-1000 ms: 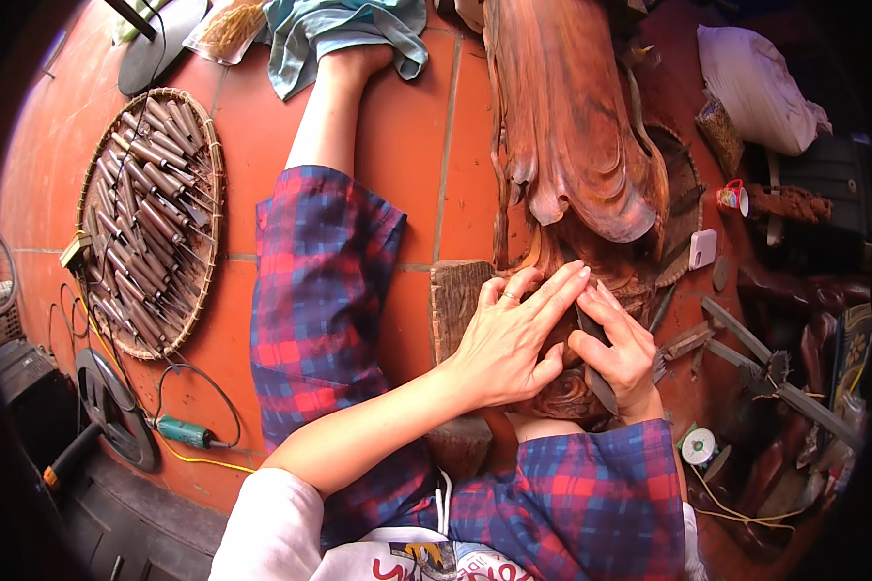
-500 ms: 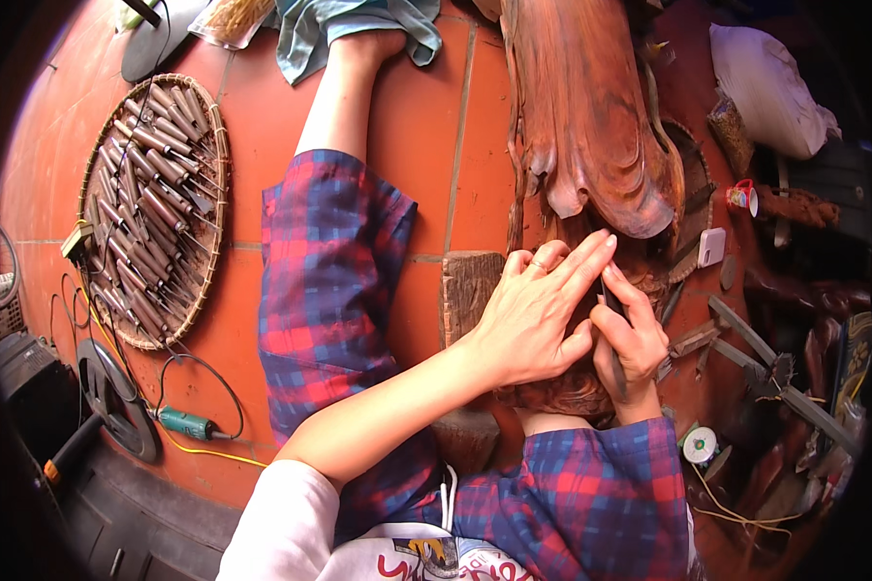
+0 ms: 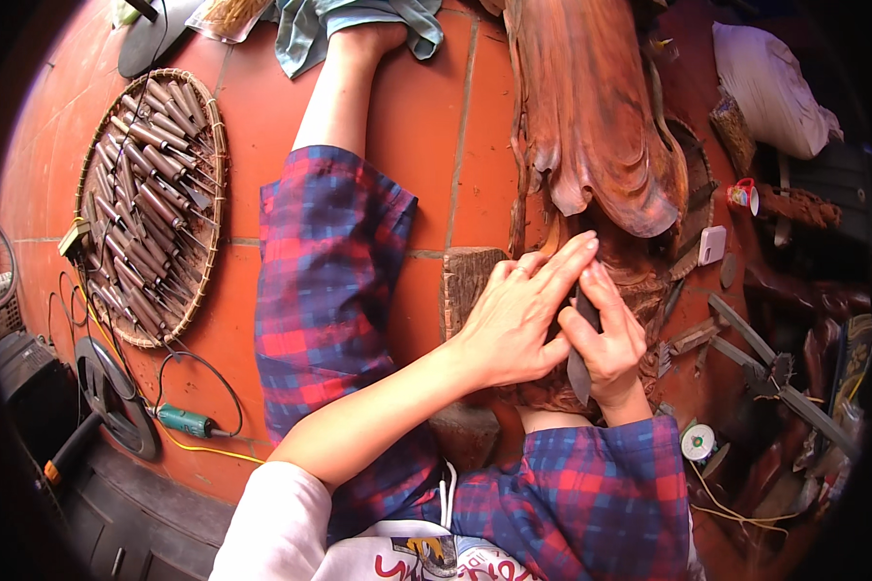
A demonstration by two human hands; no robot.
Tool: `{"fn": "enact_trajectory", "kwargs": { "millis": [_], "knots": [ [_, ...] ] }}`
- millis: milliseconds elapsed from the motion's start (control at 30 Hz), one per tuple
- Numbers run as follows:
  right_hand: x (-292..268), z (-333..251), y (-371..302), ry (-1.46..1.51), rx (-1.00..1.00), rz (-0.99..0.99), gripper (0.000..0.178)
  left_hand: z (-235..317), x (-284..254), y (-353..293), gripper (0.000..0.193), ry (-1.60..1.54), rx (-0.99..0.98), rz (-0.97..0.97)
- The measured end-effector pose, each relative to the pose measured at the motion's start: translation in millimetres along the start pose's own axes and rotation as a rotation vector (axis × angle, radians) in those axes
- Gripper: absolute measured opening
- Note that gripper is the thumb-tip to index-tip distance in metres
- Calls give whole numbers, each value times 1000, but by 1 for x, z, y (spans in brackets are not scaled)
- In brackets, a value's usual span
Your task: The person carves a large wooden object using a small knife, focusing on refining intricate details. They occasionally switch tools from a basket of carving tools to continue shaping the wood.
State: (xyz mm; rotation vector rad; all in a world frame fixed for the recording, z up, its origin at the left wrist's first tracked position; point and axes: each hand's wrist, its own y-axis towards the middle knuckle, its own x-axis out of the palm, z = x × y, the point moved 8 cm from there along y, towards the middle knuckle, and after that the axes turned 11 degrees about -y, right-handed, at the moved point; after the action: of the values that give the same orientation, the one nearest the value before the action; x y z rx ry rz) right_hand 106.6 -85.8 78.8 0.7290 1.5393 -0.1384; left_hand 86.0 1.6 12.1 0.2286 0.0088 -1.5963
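Observation:
A carved reddish-brown wooden figure (image 3: 601, 116) with flowing folds lies ahead of me, reaching down between my legs. My right hand (image 3: 606, 339) is closed round a dark flat file (image 3: 581, 324), whose pointed end sticks out toward my lap. Against the shaded wood below the folds, my left hand (image 3: 523, 320) rests with its fingers stretched out. Its fingertips meet those of the right hand near the file's far end, and its thumb lies by the right fingers. The file's far end and the wood under both palms are hidden.
At the left sits a round woven tray (image 3: 221, 194) full of wooden-handled carving tools (image 3: 155, 194). A green power tool (image 3: 184, 421) with cords lies below it. A rough wood block (image 3: 470, 286) stands beside my left hand. Rightward are a phone (image 3: 711, 245), a red cup (image 3: 743, 197) and a white sack (image 3: 770, 87).
Both hands have shifted slightly left and toward me. The right hand has drawn the file back and tilted, so its pointed end now shows. The wooden figure stays in place.

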Motion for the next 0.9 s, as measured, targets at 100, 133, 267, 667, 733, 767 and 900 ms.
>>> {"fn": "enact_trajectory", "kwargs": {
  "millis": [100,133,267,667,733,767,900],
  "knots": [
    [6,0,0,116,-37,-121,16,-5,0,-12,91,21,-38,-10],
    [2,2,1,116,-15,-85,16,-3,-1,-14,91,26,-38,-15],
    [-10,10,-4,110,133,6,15,9,-4,3,90,-23,15,-5],
    [-24,12,-4,69,34,-76,34,16,-5,-6,75,99,122,84],
    [-24,17,-7,67,40,-79,33,16,-2,-1,75,96,158,93],
    [-25,19,-7,62,41,-74,33,15,1,1,75,91,168,93],
    [-20,27,-4,-18,82,-48,29,10,2,12,80,98,117,15]
  ]
}}
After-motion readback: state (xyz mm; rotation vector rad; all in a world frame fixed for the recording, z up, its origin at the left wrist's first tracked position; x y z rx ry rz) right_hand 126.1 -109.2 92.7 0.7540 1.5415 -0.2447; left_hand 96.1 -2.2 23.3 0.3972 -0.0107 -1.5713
